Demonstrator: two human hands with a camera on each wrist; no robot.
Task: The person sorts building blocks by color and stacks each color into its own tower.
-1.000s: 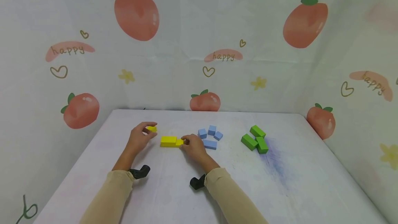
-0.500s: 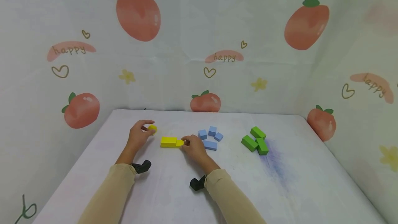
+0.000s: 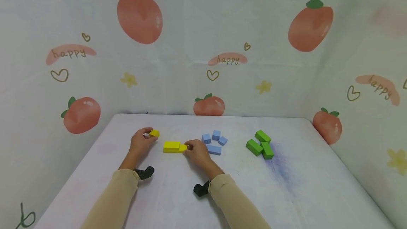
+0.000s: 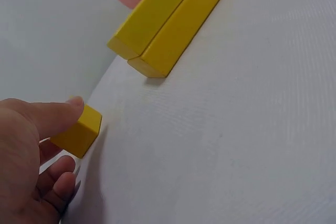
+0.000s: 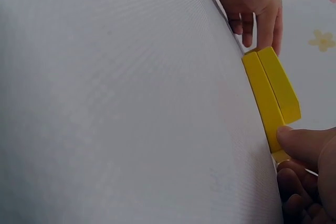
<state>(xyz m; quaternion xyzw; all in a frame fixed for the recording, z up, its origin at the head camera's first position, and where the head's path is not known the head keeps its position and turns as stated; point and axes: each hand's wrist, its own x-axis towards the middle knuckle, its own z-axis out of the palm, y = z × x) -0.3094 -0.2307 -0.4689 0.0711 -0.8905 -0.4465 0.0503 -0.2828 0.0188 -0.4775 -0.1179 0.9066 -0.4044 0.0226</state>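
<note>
My left hand [image 3: 140, 145] pinches a small yellow block [image 3: 154, 133] between thumb and fingers, to the left of a pair of stacked yellow blocks. In the left wrist view this small block [image 4: 84, 136] shows angled faces, its rear partly behind the thumb. A shorter yellow block [image 3: 171, 145] lies on a longer yellow block [image 3: 183, 148], their left ends roughly level. My right hand [image 3: 199, 153] grips the longer one's right end; the right wrist view shows the thumb on the lower block [image 5: 263, 103], just beside the upper block [image 5: 282, 90].
Right behind my right hand lie several blue blocks [image 3: 214, 150], one long and the others small. Farther right, three green blocks [image 3: 254, 147] are grouped on the white table [image 3: 302, 172]. A fruit-print cloth [image 3: 178, 45] hangs behind the table.
The small yellow block has been turned in my left fingers, showing a rounder outline half a second ago and an angular one now. My right hand has stayed on the long block.
</note>
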